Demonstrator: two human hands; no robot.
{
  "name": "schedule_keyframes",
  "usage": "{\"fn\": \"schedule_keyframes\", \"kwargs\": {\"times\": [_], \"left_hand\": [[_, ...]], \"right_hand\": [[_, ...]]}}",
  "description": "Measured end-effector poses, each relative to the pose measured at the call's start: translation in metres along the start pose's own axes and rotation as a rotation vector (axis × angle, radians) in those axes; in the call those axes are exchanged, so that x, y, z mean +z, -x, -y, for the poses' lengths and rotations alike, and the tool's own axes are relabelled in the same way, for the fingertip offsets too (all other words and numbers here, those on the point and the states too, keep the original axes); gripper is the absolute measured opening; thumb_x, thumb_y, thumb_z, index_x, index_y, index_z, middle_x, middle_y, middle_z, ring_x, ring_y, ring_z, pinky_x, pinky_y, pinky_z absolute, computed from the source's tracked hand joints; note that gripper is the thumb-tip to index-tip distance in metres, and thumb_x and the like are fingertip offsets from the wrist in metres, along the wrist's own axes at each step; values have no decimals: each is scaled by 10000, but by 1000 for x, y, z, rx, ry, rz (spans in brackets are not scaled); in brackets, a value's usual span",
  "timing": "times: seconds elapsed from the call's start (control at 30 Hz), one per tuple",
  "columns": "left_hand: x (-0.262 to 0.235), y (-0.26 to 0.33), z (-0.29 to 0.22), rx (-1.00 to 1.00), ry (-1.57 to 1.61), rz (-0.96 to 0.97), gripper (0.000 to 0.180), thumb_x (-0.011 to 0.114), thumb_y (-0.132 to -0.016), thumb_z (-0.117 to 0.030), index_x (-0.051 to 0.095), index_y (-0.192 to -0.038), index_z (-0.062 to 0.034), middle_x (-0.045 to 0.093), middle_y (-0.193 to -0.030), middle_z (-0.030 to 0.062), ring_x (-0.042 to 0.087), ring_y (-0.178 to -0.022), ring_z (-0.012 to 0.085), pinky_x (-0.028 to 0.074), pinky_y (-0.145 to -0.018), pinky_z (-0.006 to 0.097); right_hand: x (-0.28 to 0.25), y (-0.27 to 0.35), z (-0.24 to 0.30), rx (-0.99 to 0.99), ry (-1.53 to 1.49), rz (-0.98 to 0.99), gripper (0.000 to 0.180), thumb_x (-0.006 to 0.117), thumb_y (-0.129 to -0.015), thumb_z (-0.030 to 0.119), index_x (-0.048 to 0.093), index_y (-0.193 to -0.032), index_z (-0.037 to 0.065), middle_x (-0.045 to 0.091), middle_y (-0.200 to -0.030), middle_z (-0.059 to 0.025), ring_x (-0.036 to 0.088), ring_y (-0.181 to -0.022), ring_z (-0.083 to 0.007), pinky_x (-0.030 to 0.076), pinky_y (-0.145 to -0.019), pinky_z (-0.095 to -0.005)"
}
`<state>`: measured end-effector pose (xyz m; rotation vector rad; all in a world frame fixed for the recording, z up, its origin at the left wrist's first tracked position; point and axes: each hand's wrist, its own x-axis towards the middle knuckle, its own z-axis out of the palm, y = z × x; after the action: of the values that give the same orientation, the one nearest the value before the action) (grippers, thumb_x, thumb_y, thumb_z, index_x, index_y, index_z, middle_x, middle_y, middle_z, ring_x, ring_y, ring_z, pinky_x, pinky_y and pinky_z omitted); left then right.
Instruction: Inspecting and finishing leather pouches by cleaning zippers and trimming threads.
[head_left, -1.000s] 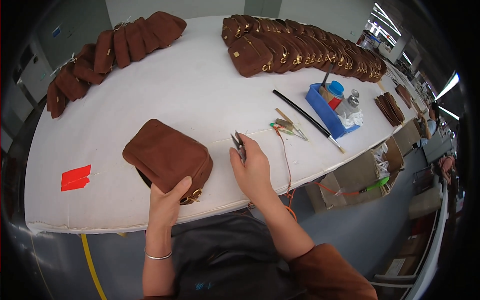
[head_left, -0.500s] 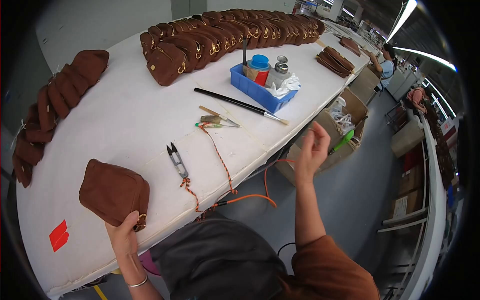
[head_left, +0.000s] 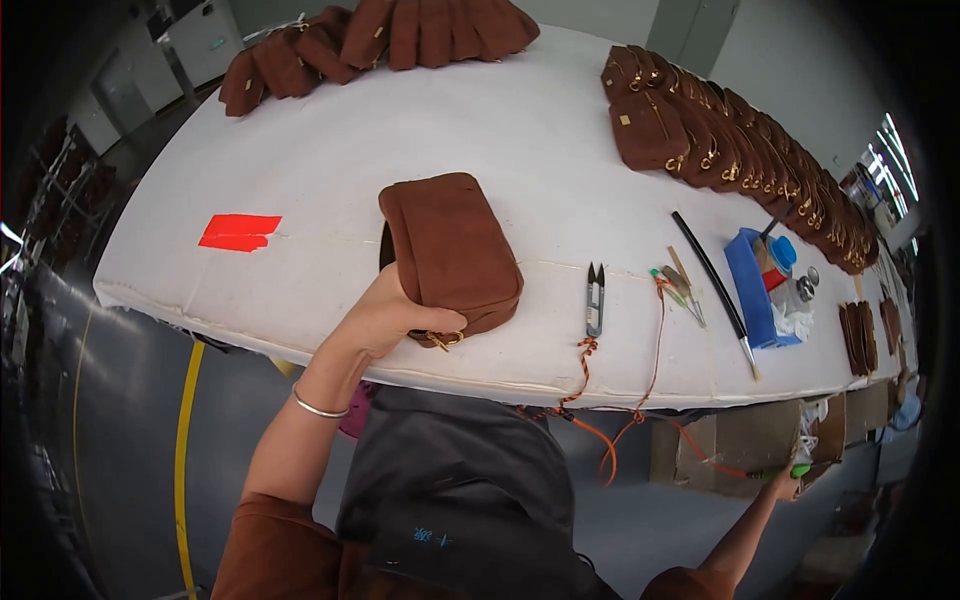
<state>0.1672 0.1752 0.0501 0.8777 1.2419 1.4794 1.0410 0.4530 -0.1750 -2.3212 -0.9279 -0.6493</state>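
Note:
My left hand [head_left: 400, 312] is closed round the end of a brown zipped pouch [head_left: 455, 250], with its thumb beside a gold ring [head_left: 444, 341] at the near corner. The pouch is tilted over the white table near its front edge. Down at the right, below the table top, my right hand [head_left: 784, 487] is small in view, its fingers closed at a green air gun [head_left: 800, 470] at the cardboard box. An orange hose [head_left: 705, 455] runs to this tool. Part of the grip is hidden.
Brown pouches stand in rows at the back left [head_left: 430, 35] and right [head_left: 650, 130]. Thread snips [head_left: 595, 300], small tools [head_left: 682, 285], a black brush [head_left: 710, 280] and a blue tray [head_left: 742, 290] with containers lie on the table [head_left: 330, 180]. A cardboard box [head_left: 725, 440] stands below its edge.
My view has swung left. My right hand, empty and raised beside the table before, has gone down to the green air gun at the box. My left hand still holds the pouch.

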Motion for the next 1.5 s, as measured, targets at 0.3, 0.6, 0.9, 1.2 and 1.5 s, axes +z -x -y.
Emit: {"fn": "schedule_keyframes", "kwargs": {"times": [0.3, 0.6, 0.9, 1.2, 1.5], "left_hand": [[-8, 15, -22, -222, -131, 39, 566, 753, -667, -9, 578, -1205, -13, 647, -1035, 59, 621, -886, 139, 521, -714, 293], [-16, 20, -11, -68, -185, 160, 609, 780, -631, -29, 576, -1205, 1, 648, -1085, 63, 599, -994, 160, 499, -832, 292], [-34, 51, -12, -45, -82, 170, 593, 776, -629, -28, 575, -1187, 4, 635, -1085, 50, 587, -1013, 157, 488, -871, 297], [-37, 58, -12, -67, -30, 216, 607, 762, -615, -5, 569, -1190, 19, 632, -1109, 59, 583, -1025, 151, 470, -910, 289], [-41, 53, -5, -51, -9, 211, 627, 764, -610, -7, 562, -1203, 20, 630, -1113, 62, 584, -1031, 161, 466, -919, 291]], "right_hand": [[-141, 21, 87, -43, -457, -272, 548, 675, -862, 437, 652, -1111, -51, 682, -1014, -231, 642, -928, -403, 501, -778, -451], [-417, 178, 276, -1106, -998, 746, 291, 592, -917, 108, 536, -1186, 12, 647, -927, -56, 579, -737, -111, 453, -624, -248], [-482, 294, 357, -1671, -685, 1282, 359, 705, -867, 175, 489, -1105, 16, 640, -762, -182, 652, -678, -385, 518, -596, -431], [-496, 309, 373, -1675, -648, 1308, 347, 701, -872, 212, 515, -1094, 23, 629, -759, -196, 623, -663, -423, 487, -588, -453], [-498, 314, 382, -1752, -653, 1276, 340, 670, -895, 188, 463, -1100, 13, 612, -683, -182, 628, -631, -405, 497, -559, -454]]}}
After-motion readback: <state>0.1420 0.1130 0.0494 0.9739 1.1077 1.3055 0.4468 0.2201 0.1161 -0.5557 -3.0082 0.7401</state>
